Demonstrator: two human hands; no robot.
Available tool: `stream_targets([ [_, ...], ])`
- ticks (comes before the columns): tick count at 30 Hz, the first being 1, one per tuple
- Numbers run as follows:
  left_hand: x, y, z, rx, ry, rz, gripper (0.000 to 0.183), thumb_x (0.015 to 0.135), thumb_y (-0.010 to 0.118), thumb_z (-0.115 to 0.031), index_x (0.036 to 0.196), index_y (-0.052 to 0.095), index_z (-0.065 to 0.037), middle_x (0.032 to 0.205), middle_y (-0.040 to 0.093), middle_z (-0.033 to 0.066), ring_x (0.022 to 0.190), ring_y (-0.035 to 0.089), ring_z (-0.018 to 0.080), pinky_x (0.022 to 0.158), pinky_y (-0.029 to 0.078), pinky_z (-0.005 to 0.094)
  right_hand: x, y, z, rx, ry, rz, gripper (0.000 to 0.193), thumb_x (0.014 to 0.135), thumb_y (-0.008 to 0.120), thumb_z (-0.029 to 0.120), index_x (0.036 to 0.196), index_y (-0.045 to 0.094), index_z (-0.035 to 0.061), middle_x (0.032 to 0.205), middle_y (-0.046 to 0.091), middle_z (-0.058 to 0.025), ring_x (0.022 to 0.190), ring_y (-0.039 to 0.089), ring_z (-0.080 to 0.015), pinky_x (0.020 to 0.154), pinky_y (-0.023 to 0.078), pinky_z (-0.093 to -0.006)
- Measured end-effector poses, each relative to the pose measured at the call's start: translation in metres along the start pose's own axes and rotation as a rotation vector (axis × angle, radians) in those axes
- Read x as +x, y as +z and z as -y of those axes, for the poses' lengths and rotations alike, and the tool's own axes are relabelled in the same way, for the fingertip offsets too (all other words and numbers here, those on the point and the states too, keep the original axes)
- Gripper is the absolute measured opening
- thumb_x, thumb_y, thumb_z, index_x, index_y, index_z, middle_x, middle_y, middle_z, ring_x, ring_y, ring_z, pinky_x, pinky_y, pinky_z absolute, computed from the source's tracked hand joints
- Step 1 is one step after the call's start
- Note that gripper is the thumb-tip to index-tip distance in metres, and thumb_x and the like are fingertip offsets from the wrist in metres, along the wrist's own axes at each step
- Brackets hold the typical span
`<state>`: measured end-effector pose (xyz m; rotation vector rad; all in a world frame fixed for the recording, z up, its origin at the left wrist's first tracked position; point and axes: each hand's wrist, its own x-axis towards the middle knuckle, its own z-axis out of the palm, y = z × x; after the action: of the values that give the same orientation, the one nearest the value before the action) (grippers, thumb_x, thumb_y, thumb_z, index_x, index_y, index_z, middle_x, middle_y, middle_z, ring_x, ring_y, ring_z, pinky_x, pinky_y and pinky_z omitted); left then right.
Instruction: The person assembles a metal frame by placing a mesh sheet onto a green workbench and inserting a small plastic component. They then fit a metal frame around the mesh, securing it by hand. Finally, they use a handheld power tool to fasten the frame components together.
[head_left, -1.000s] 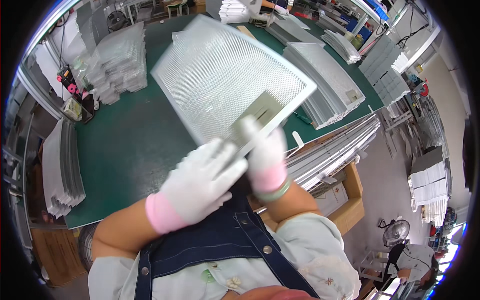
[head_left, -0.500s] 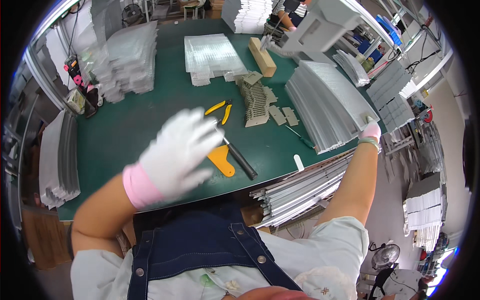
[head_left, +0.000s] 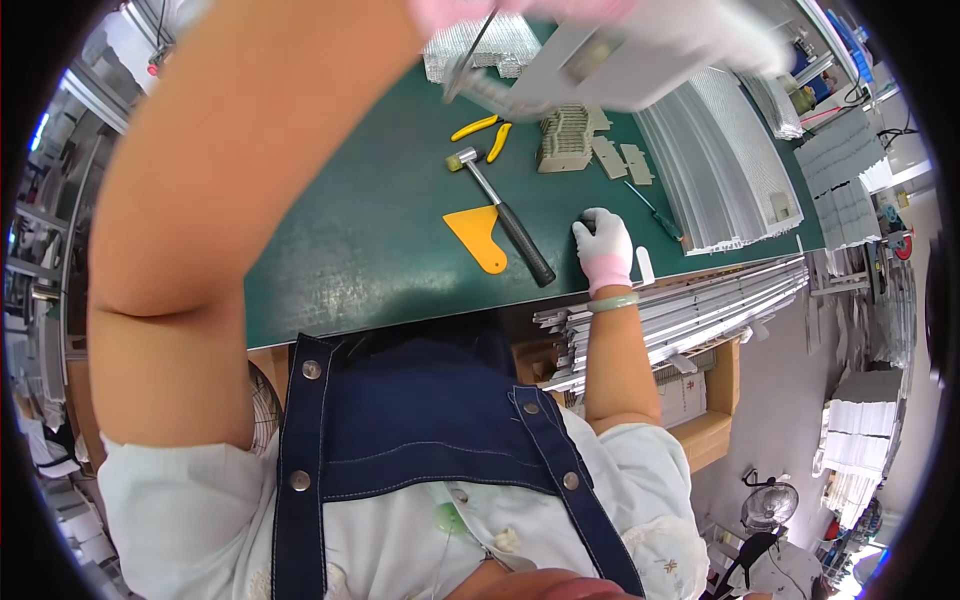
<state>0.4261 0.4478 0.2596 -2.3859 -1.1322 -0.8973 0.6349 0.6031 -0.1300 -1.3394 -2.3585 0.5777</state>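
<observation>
My left hand (head_left: 705, 45), in a white glove with a pink cuff, reaches up at the top edge, smeared by motion. It overlaps the pale grey housing (head_left: 600, 65) of an overhead device; whether it grips it I cannot tell. My right hand (head_left: 605, 243), gloved alike, rests at the table's near edge with fingers curled on a small dark object (head_left: 588, 225), mostly hidden. Left of it lie a hammer (head_left: 510, 225) with a black grip and a yellow plastic scraper (head_left: 480, 240). A green-handled screwdriver (head_left: 660, 215) lies to its right.
Beyond are yellow-handled pliers (head_left: 485, 130), a row of grey-beige plates (head_left: 567, 140) and loose plates (head_left: 622, 160). A tall stack of silvery sheets (head_left: 715, 165) stands at right. Metal strips (head_left: 690, 310) lie below the green table (head_left: 370, 230)'s front edge.
My left hand has swept up and right, from above the tools to the overhead device. My right hand has left the silvery stack and come left to the table's near edge. The view has shifted.
</observation>
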Motion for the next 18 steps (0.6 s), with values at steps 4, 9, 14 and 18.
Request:
stream_targets([
  [4, -0.068, 0.089, 0.002, 0.081, -0.163, 0.069, 0.065, 0.067, 0.079, -0.023, 0.125, 0.057, -0.003, 0.12, 0.056, 0.019, 0.111, 0.055, 0.0396, 0.099, 0.045, 0.0459, -0.003, -0.011, 0.002, -0.228, 0.117, -0.061, 0.02, 0.089, 0.069, 0.026, 0.097, 0.071, 0.0084, 0.095, 0.071, -0.0159, 0.092, 0.07, -0.0364, 0.082, 0.056, -0.0454],
  [9, -0.152, 0.11, -0.015, -0.072, -0.272, -0.07, 0.071, 0.061, 0.078, -0.013, 0.128, 0.055, -0.003, 0.125, 0.057, 0.0186, 0.114, 0.056, 0.0393, 0.101, 0.044, 0.0477, -0.009, -0.027, 0.023, 0.128, -0.121, -0.191, 0.013, 0.092, 0.065, 0.014, 0.096, 0.067, 0.002, 0.094, 0.069, -0.0165, 0.088, 0.068, -0.0326, 0.081, 0.055, -0.04],
  [14, -0.185, 0.127, -0.03, -0.226, -0.313, -0.068, 0.075, 0.061, 0.079, -0.013, 0.131, 0.053, -0.005, 0.127, 0.057, 0.0182, 0.12, 0.054, 0.0378, 0.105, 0.042, 0.0472, -0.061, -0.112, 0.143, 0.432, -0.697, -0.427, 0.023, 0.079, 0.073, -0.008, 0.098, 0.067, 0.0034, 0.092, 0.069, -0.01, 0.085, 0.068, -0.0269, 0.081, 0.055, -0.0339],
  [18, -0.196, 0.137, -0.035, -0.359, -0.37, -0.185, 0.078, 0.063, 0.081, -0.013, 0.134, 0.05, -0.004, 0.128, 0.056, 0.0173, 0.122, 0.053, 0.0365, 0.106, 0.041, 0.0444, -0.068, -0.125, 0.173, 0.281, -0.922, -0.289, 0.026, 0.075, 0.076, -0.006, 0.096, 0.067, 0.0057, 0.086, 0.07, -0.0105, 0.078, 0.07, -0.0302, 0.069, 0.054, -0.0362],
])
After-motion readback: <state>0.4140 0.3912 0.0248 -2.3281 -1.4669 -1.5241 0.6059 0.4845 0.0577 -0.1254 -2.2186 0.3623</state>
